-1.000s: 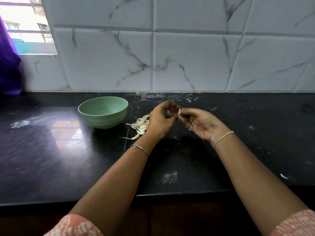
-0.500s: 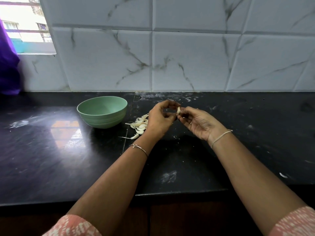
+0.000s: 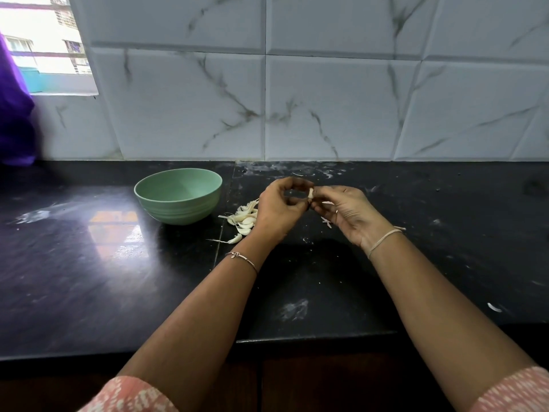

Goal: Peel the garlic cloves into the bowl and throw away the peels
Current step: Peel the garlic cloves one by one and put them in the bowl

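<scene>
A pale garlic clove (image 3: 310,193) is held above the black counter, pinched between my left hand (image 3: 279,209) and my right hand (image 3: 347,214), whose fingertips meet on it. A pile of several unpeeled cloves (image 3: 244,219) lies on the counter just left of my left hand, partly hidden by it. The green bowl (image 3: 178,200) stands left of the pile; its visible inside looks bare. A small scrap of peel (image 3: 326,222) lies under my right hand.
The black counter (image 3: 89,263) runs to a front edge near my forearms. A marble-tiled wall (image 3: 326,99) stands behind, a window and purple cloth (image 3: 15,114) at far left. A white peel bit (image 3: 493,307) lies at right.
Both hands stay together on the clove with small finger shifts. The bowl and the pile have not moved.
</scene>
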The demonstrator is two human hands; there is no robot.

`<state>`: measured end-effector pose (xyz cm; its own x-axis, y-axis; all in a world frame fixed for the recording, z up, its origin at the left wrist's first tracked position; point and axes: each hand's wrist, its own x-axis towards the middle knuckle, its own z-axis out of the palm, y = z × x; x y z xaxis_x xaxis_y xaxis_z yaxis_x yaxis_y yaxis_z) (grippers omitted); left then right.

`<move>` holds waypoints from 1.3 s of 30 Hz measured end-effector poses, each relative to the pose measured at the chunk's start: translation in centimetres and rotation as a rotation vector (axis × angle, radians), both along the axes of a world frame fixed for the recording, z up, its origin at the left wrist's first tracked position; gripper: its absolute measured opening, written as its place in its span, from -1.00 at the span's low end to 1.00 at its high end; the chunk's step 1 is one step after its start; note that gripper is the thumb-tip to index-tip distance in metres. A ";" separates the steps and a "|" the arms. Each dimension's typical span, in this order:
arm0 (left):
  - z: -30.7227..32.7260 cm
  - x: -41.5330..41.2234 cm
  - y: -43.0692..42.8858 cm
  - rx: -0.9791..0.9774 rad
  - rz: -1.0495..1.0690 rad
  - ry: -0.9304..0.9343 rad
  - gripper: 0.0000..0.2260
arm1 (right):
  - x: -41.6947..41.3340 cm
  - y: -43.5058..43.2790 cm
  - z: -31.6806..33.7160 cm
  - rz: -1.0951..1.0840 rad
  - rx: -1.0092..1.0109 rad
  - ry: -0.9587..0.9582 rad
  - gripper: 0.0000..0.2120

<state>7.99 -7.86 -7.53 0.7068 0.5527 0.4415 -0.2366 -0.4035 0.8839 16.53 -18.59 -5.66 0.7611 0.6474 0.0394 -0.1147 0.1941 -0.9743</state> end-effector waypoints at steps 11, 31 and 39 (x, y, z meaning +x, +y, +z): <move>-0.3 0.2 0.4 -0.109 -0.034 0.037 -0.76 | 0.9 0.6 -1.2 -0.294 -0.215 -0.750 -0.90; 0.1 -0.2 1.1 -0.614 -0.170 -0.055 -0.81 | 2.5 -1.3 -1.0 -0.346 -0.619 -1.166 -0.91; 0.3 -0.5 0.8 -0.619 -0.183 -0.035 -0.92 | 3.1 -2.3 -1.0 -0.489 -0.824 -1.123 -0.82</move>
<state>7.51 -7.08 -7.18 0.8048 0.5844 0.1038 -0.2857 0.2281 0.9308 19.67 -20.84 -6.64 0.7260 0.4732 0.4990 0.6700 -0.6500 -0.3585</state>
